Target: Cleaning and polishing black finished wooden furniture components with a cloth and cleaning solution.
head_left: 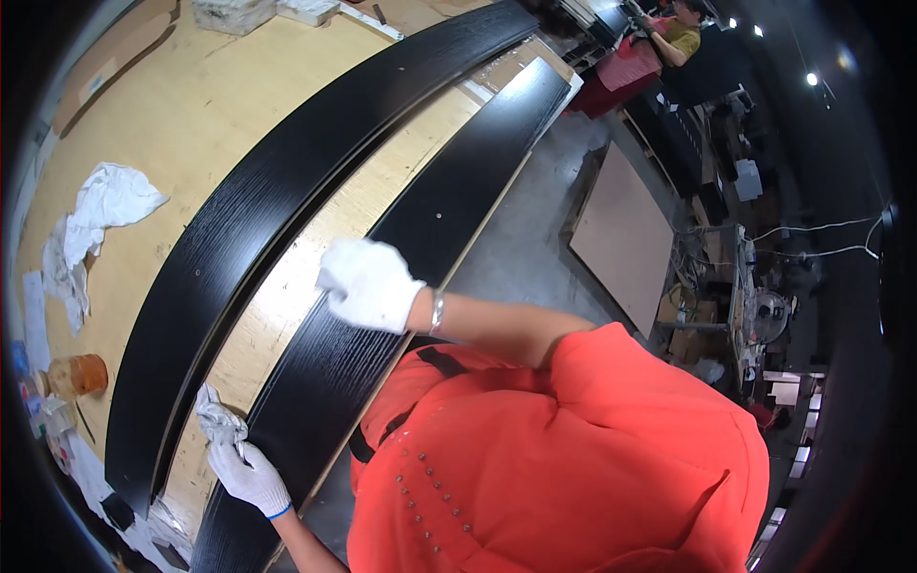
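Note:
Two long black wood-grain boards lie side by side on a plywood workbench (191,105). My right hand (368,284), in a white glove, rests flat on the near black board (449,201), about at its middle; a metal bracelet shows at the wrist. My left hand (246,472), also in a white glove, grips a crumpled white rag (216,418) at the inner edge of the same board, near its lower end. The far black board (287,181) lies beyond a strip of bare plywood, untouched.
Crumpled white cloths (105,205) and an amber jar (78,374) sit at the bench's left. White blocks (234,13) stand at its far end. A brown panel (621,234) lies on the floor to the right. Another person (680,34) works in the background.

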A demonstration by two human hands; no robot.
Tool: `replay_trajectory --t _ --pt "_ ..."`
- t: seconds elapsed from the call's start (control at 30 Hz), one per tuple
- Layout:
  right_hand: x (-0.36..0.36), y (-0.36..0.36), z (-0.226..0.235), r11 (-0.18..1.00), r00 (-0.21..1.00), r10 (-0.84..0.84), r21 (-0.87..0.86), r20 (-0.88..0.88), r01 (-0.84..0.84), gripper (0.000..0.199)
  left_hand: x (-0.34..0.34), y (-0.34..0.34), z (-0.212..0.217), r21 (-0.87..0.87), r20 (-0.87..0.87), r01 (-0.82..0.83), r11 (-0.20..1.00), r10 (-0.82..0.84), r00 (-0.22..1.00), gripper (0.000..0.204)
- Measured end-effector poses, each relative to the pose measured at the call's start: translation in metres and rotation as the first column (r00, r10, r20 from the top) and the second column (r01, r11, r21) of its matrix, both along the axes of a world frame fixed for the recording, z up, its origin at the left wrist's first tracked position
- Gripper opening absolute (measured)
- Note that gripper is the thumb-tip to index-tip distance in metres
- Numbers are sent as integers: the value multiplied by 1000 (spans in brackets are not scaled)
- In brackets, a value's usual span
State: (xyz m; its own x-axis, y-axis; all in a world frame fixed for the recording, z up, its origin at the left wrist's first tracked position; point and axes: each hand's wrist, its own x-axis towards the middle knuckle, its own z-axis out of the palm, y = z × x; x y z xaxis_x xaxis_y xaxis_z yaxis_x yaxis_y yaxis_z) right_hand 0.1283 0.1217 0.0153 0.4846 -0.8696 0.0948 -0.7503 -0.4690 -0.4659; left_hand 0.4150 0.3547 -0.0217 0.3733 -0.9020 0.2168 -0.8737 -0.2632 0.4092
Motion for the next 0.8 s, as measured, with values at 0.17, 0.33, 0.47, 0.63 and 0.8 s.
replay_trajectory --t 0.17,0.33,0.47,0.63,0.8 --pt "-2 -6 -16 989 995 88 -123 43 -82 6 -9 -9 5 -21 62 10 1000 -9 998 32" --pt "6 -3 -5 992 992 119 -28 -45 -120 9 -10 -7 5 16 26 -17 1000 17 1000 33" --pt "-30 -34 12 996 993 -67 50 -99 73 9 -6 -4 2 16 49 -21 1000 20 999 35" --pt "-9 -14 7 991 991 130 -28 11 -130 8 -9 -9 5 -17 65 0 1000 2 998 35" --pt "-74 -82 17 975 919 -221 -70 -325 210 15 -7 -3 7 -9 75 -9 1000 10 997 34"
